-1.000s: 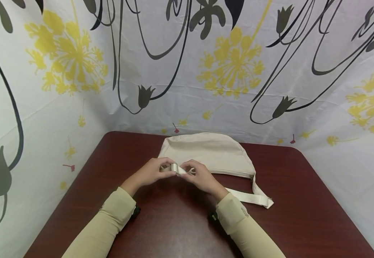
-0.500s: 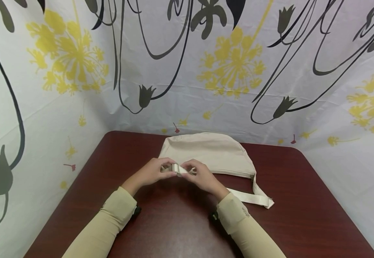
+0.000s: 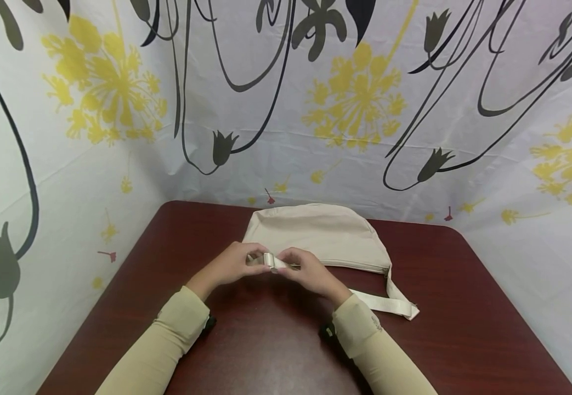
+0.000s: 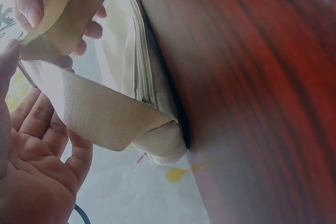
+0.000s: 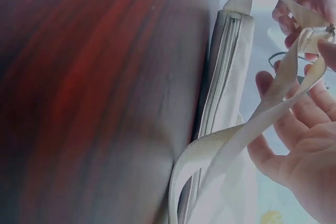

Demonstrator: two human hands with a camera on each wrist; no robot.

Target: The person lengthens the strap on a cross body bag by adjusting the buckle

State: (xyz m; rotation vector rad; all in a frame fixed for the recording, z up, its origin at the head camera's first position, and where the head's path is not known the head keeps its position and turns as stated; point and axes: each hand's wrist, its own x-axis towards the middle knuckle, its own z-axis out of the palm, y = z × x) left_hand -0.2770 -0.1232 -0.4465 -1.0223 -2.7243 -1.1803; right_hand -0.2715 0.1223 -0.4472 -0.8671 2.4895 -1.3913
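Looks like adjusting the flat, cream, woven-fabric strap (image 4: 100,106) at its small, pale, shiny slider (image 3: 268,260), material not clear from these views. Find both raised between the hands, in front of the cream, half-moon, fabric bag (image 3: 315,233) lying on the dark red, wood-grained table (image 3: 246,340). Note the bare left hand (image 3: 238,260), clamped by thumb and fingers on the strap beside the slider, and the bare right hand (image 3: 310,270), likewise pinching the strap on the other side. To do this well, steady the slider with the left thumb and feed webbing through with the right hand, a little at a time, rather than yanking. Best to push slack in first, making a small loose loop at the slider, then draw that loop out along the strap. Mind the long run of strap trailing past the long, straight, pale zip (image 5: 223,77): probably free to twist, so smooth it flat before pulling. Line up the layers edge to edge to avoid bunching. Pull mostly sideways, hand against hand, for fear of dragging a probably light bag along. Check for snags, too, at the flat, cream, folded strap end (image 3: 409,310) near the bag's right-hand corner.
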